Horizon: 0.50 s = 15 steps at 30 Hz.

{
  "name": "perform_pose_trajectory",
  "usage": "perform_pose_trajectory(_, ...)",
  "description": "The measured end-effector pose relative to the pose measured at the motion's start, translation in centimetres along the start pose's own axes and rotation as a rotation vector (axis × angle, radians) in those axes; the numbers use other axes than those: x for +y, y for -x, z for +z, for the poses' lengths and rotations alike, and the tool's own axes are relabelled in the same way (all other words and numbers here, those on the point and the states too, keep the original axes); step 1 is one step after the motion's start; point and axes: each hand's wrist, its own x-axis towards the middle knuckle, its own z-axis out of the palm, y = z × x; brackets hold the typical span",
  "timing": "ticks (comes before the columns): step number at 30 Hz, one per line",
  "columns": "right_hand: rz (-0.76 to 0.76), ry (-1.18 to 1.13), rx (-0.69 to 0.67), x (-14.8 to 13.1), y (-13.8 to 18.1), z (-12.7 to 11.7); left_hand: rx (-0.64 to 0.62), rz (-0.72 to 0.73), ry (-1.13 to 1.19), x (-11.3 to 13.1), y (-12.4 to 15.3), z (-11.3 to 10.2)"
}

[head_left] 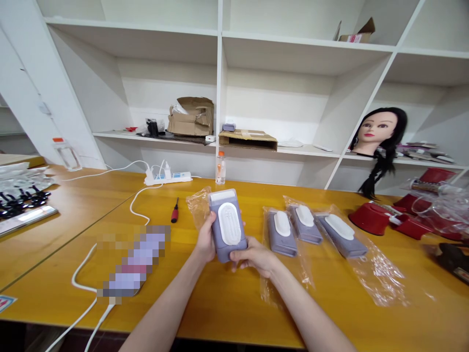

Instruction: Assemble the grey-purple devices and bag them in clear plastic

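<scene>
Both my hands hold a purple-grey boxy device above the table, its white oval ribbed panel facing me and its pale end pointing away. My left hand wraps its left side, thumb along the edge. At the lower right corner my right hand grips it, thumb on the front face. Clear plastic wrap lies just behind my left hand. To the right rest three similar devices on clear bags: a near one, a middle one and a longer-looking one.
A red-handled screwdriver and a blurred-out object with white cables lie left. Behind stand a power strip and an orange-capped bottle. Red plastic parts crowd the right, below a mannequin head on the shelf.
</scene>
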Motion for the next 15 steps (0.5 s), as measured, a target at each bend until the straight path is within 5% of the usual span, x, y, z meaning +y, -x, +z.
perform_pose_trajectory(8,-0.062,0.013,0.008,0.5,-0.3,0.2,-0.009,-0.027,0.007,-0.1,0.0,0.0)
perform_pose_trajectory(15,0.034,0.073,-0.059,-0.5,0.6,-0.3,-0.005,-0.07,0.026,0.2,-0.4,-0.5)
